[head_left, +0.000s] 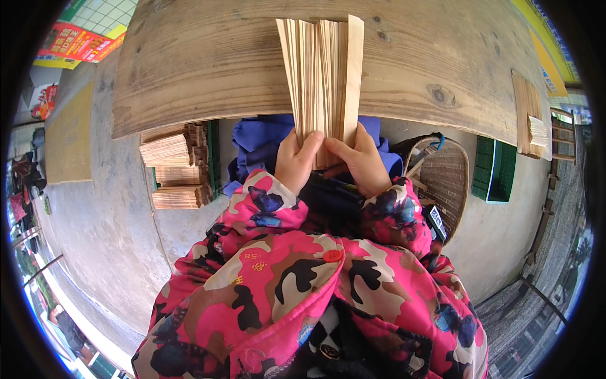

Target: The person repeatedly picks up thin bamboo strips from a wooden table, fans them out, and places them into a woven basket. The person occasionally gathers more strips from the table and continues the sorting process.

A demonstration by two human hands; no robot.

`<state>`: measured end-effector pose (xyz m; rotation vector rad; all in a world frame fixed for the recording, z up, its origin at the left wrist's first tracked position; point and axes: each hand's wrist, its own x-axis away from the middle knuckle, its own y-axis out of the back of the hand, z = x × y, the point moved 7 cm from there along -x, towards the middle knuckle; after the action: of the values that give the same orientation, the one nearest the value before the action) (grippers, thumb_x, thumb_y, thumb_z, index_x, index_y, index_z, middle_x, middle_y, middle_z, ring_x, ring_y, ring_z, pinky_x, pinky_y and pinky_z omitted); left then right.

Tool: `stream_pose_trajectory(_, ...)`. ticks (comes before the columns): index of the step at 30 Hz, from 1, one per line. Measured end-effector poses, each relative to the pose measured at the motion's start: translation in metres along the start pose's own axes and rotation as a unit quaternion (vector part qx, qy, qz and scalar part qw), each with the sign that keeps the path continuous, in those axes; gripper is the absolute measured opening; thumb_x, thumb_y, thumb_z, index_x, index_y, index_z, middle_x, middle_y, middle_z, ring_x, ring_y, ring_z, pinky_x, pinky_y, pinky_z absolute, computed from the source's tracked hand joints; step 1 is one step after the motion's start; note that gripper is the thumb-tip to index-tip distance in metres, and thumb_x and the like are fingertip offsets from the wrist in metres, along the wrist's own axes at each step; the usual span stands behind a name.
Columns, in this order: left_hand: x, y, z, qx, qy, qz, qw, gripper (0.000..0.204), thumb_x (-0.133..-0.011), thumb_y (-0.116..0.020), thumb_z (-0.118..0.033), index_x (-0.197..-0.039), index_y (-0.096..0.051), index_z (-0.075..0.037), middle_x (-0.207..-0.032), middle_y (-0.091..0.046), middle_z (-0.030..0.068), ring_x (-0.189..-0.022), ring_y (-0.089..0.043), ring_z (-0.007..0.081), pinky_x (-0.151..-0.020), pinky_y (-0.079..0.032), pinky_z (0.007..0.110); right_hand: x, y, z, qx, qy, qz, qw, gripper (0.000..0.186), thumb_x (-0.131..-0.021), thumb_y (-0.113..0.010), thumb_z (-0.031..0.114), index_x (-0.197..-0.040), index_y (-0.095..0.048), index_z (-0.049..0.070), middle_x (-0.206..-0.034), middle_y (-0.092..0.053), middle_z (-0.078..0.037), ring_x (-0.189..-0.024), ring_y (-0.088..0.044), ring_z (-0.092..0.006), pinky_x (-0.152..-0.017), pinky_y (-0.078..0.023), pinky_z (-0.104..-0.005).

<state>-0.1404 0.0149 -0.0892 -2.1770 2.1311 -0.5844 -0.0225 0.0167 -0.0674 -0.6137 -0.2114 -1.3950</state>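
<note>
A thick bundle of thin wooden strips (319, 69) stands between my two hands, its far ends fanned out over the wooden table. My left hand (297, 158) grips the bundle's near end from the left, thumb lying across the strips. From the right, my right hand (361, 159) closes on the same end, its thumb pointing toward the other one. One wider, paler strip (352, 76) rises slightly above the others at the right side. The fingers behind the bundle are hidden.
The wooden table (208, 57) spans the far side. Stacked strip bundles (170, 151) sit in a crate at the left. To the right are a woven basket (445, 177) and a green plastic crate (493, 169). Blue cloth (255, 142) lies beneath the table edge. More strips (536, 131) rest at the table's right end.
</note>
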Motion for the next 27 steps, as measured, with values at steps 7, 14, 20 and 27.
stream_pose_trajectory(7, 0.012, -0.001, -0.021, 0.048, -0.039, -0.051, 0.997, 0.028, -0.092, -0.047, -0.024, -0.107, -0.047, 0.000, -0.074, -0.048, -0.0045, -0.060, -0.037, 0.0015, -0.052, -0.032, 0.018, 0.027, 0.002, -0.005, -0.052, 0.073, -0.110, 0.990, 0.023, -0.086, -0.054, 0.015, -0.103, -0.044, 0.003, -0.076, -0.054, -0.003, -0.050, -0.048, -0.0070, -0.038, -0.037, -0.0198)
stream_pose_trajectory(14, 0.009, -0.013, -0.014, 0.068, 0.014, -0.023, 0.997, 0.033, -0.089, -0.053, -0.024, -0.108, -0.049, 0.003, -0.089, -0.058, 0.0044, -0.076, -0.052, 0.0075, -0.068, -0.043, 0.022, 0.017, -0.010, -0.014, -0.133, 0.073, -0.096, 0.984, 0.026, -0.089, -0.052, 0.026, -0.100, -0.047, 0.004, -0.065, -0.051, 0.000, -0.044, -0.041, -0.0049, -0.036, -0.030, -0.0187)
stream_pose_trajectory(20, 0.012, -0.007, 0.000, 0.092, 0.123, 0.002, 0.988, 0.028, -0.087, -0.055, -0.024, -0.099, -0.053, 0.001, -0.082, -0.058, 0.0037, -0.067, -0.053, 0.0069, -0.057, -0.043, 0.021, 0.013, -0.016, -0.012, -0.148, 0.049, -0.022, 0.987, 0.028, -0.083, -0.062, 0.022, -0.097, -0.047, 0.003, -0.059, -0.048, 0.001, -0.042, -0.039, -0.0046, -0.036, -0.028, -0.0189)
stream_pose_trajectory(27, 0.006, 0.000, -0.011, 0.020, 0.085, -0.022, 0.996, 0.028, -0.090, -0.047, -0.025, -0.097, -0.057, 0.000, -0.070, -0.057, 0.0002, -0.057, -0.052, 0.0069, -0.051, -0.040, 0.020, 0.012, -0.012, -0.011, -0.165, 0.028, -0.031, 0.985, 0.021, -0.086, -0.057, 0.021, -0.094, -0.048, 0.003, -0.061, -0.049, 0.000, -0.044, -0.043, -0.0062, -0.037, -0.033, -0.0200)
